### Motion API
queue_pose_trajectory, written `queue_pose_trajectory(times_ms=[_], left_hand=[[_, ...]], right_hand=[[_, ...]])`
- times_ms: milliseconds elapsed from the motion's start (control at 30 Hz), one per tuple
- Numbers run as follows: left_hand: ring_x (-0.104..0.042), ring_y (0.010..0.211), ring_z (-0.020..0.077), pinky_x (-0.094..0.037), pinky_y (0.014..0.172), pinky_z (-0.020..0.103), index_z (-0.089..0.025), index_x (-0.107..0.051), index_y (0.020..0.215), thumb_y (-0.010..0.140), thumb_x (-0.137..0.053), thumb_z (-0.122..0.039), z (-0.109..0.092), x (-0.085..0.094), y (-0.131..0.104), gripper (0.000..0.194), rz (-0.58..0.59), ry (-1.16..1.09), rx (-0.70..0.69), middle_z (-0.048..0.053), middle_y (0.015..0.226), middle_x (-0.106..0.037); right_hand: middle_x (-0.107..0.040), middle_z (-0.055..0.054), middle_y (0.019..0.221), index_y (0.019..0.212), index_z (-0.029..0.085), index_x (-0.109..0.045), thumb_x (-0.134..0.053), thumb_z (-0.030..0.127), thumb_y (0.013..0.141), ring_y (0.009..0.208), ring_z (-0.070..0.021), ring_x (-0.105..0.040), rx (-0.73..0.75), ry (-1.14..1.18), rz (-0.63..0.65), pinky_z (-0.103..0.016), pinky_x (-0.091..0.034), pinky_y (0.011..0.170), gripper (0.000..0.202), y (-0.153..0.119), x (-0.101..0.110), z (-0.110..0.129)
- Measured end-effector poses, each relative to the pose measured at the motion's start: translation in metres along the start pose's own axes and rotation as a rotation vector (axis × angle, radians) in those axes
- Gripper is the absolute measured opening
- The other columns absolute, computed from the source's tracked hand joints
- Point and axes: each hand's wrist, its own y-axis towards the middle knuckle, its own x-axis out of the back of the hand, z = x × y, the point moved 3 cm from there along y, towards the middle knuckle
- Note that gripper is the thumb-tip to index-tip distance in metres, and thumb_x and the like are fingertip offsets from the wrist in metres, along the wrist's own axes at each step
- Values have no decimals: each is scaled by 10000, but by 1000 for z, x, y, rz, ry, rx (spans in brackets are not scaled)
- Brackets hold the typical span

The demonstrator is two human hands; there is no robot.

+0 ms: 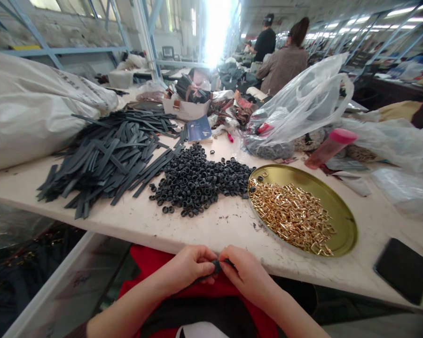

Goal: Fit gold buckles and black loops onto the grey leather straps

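At the table's front edge, my left hand [193, 265] and my right hand [246, 271] meet fingertip to fingertip. Both are closed on a dark strap [216, 267], which shows as a short piece between them; my fingers hide most of it. Beyond my hands lies a heap of small black loops [193, 180]. To its left, flat dark strips [105, 155] are piled loosely. A round gold-coloured tray [347, 234] on the right holds many small gold metal buckles [292, 213].
A black phone-like slab [403, 270] lies at the right edge. Behind the tray are a pink-capped container [329, 148] and a clear plastic bag [303, 103]. A large white sack [31, 108] fills the left side. Two people [285, 61] are farther back.
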Motion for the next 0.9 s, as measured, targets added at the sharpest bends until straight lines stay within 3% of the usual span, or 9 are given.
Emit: queue_pose_trajectory(times_ms=[133,233,333,467,600,667,767,833,900], left_hand=[[-544,517,109,-390,539,203,-120,-583,807,631,-590,-280,2,-2,3,238,-30,-54,-9,-27,557,-592],[-568,559,112,-416,556,210,-123,-582,821,658,-563,-278,5,2,4,225,28,-46,-13,-5,627,-621],[-562,546,111,-419,538,212,-118,-583,707,678,-536,-307,9,7,6,197,77,8,26,17,628,-622],[-523,472,99,-398,492,203,-136,-532,613,678,-519,-321,12,9,17,197,31,62,44,-12,533,-572],[-544,505,122,-400,503,207,-147,-564,679,737,-450,-300,8,6,30,200,1,274,-83,-12,543,-580],[-557,564,143,-396,545,217,-156,-594,675,750,-459,-304,0,13,33,214,-54,422,-180,2,568,-601],[-573,726,182,-399,660,235,-178,-640,729,762,-506,-348,-22,52,33,218,-296,652,-318,33,723,-649],[-573,821,183,-401,728,231,-202,-644,842,808,-470,-356,-39,95,29,235,-535,841,-363,37,851,-654],[-569,870,175,-396,781,233,-198,-626,901,844,-427,-317,-54,147,26,239,-751,953,-302,47,912,-642]], right_hand=[[-584,-9,733,802,200,-503,-421,171,826,684,-149,-529,-46,97,-16,-257,-393,621,91,-3,-1,-2],[-573,-5,723,836,200,-492,-417,199,836,661,-147,-521,-99,123,-78,-257,-390,606,75,-4,-4,-7],[-559,-8,706,819,197,-485,-405,220,843,651,-151,-512,-106,96,-111,-263,-387,599,87,-2,-7,-11],[-563,-12,714,825,197,-483,-392,225,847,660,-152,-520,-93,102,-118,-264,-396,610,98,3,-11,-12],[-567,-12,701,808,199,-478,-354,256,865,648,-151,-535,-96,147,-143,-255,-408,591,148,15,-11,-15],[-561,-12,675,796,201,-481,-319,288,882,626,-155,-535,-113,121,-178,-260,-408,571,203,26,-8,-22],[-570,-34,673,753,204,-515,-334,339,878,654,-191,-543,-95,-36,-265,-310,-414,605,258,48,0,-39],[-601,-61,744,739,209,-554,-400,363,849,735,-225,-559,-45,-129,-329,-358,-423,676,244,60,4,-52],[-623,-76,830,776,218,-585,-445,369,827,807,-242,-569,-16,-155,-383,-383,-434,730,212,67,5,-65]])
